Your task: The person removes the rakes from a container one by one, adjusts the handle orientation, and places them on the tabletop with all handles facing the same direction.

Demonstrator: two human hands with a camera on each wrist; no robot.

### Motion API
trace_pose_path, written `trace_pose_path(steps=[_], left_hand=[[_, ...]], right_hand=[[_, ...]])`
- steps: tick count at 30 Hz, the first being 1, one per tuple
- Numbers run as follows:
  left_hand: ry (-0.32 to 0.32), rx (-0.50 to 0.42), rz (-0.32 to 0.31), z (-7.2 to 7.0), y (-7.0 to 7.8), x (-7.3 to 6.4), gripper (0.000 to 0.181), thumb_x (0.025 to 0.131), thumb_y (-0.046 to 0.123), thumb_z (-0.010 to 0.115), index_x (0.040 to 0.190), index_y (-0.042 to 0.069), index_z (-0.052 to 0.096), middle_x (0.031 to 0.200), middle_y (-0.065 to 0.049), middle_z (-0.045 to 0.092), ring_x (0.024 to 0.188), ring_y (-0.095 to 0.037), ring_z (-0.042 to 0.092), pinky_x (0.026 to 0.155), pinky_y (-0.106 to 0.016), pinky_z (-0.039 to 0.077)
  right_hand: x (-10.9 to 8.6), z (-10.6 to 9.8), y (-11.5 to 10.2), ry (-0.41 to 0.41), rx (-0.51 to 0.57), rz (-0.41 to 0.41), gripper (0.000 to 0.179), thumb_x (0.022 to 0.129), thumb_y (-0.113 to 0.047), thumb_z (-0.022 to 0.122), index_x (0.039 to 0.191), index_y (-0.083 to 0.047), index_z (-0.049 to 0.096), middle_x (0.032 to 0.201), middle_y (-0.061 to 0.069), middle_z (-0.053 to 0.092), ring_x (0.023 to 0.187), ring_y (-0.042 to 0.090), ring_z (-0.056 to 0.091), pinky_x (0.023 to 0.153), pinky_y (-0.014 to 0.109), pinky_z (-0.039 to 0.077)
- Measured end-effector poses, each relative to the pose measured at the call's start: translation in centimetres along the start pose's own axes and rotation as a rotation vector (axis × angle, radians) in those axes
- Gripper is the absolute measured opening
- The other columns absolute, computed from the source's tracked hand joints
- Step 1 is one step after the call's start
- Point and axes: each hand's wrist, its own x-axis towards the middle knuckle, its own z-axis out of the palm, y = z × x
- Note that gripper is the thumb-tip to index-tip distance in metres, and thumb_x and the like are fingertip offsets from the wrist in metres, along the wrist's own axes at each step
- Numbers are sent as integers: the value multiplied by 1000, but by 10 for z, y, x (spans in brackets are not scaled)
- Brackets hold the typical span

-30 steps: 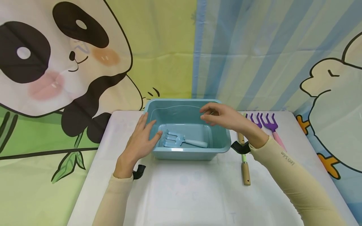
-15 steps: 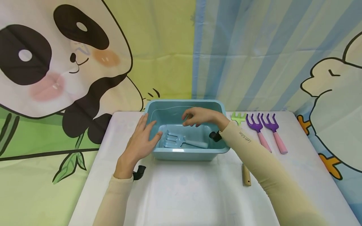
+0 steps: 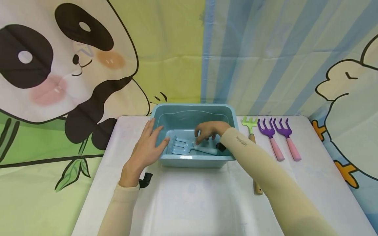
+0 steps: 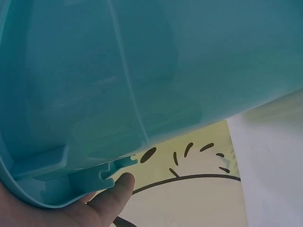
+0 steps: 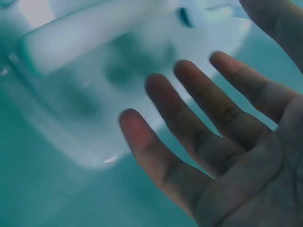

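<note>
Reaching down to the blue fork (image 3: 187,149) seems to be the step in hand, and it would go best with the right hand (image 3: 209,129) bringing thumb and fingers to opposite sides of the handle (image 3: 206,150), close to its middle so the head would not dip. The handle looks smooth and near the basin (image 3: 192,163)'s near wall, so the knuckles would likely want a little room there, and a straight lift should keep the tines off the basin's sides. The left hand (image 3: 147,144), fingers spread and laid along the basin's left rim, could usefully press lightly to steady it. The fork lies flat on the basin's floor toward the near wall, tines pointing to the basin's left end and handle to its right. The right hand is inside the basin, just above and beyond that handle; its fingers stand apart and grasp nothing in the right wrist view, though whether the thumb touches the fork cannot be told.
</note>
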Motion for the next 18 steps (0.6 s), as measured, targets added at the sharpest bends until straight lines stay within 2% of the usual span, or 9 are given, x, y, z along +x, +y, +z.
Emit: trace_pose_path(steps=[4, 8, 11, 18], left_hand=[[0, -4, 2, 1, 1, 0, 72, 100, 57, 46, 152, 7, 42, 167, -9, 5, 152, -22, -4, 113, -60, 23], [1, -6, 14, 2, 1, -1, 71, 100, 56, 47, 151, 6, 43, 167, -10, 6, 152, -25, -2, 113, -60, 24], [8, -3, 18, 2, 1, 0, 71, 100, 56, 47, 151, 5, 43, 167, -11, 6, 152, -23, -3, 113, -59, 24], [7, -5, 6, 0, -1, -1, 72, 100, 57, 46, 151, 6, 43, 167, -9, 4, 152, -24, -3, 114, -60, 23]], right_hand=[[7, 10, 1, -11, -88, 51, 39, 92, -32, 74, 124, -13, 63, 118, 6, 59, 106, 26, 59, 87, 47, 54], [13, 20, 1, -59, -174, 69, 29, 89, -31, 78, 109, -14, 64, 102, 5, 62, 95, 23, 60, 78, 43, 57], [17, 24, 0, -67, -231, 67, 28, 88, -30, 80, 102, -13, 64, 95, 4, 63, 88, 19, 60, 72, 38, 56], [22, 32, -3, -44, -341, 62, 30, 89, -28, 79, 110, -12, 64, 95, 0, 63, 84, 17, 60, 74, 32, 50]])
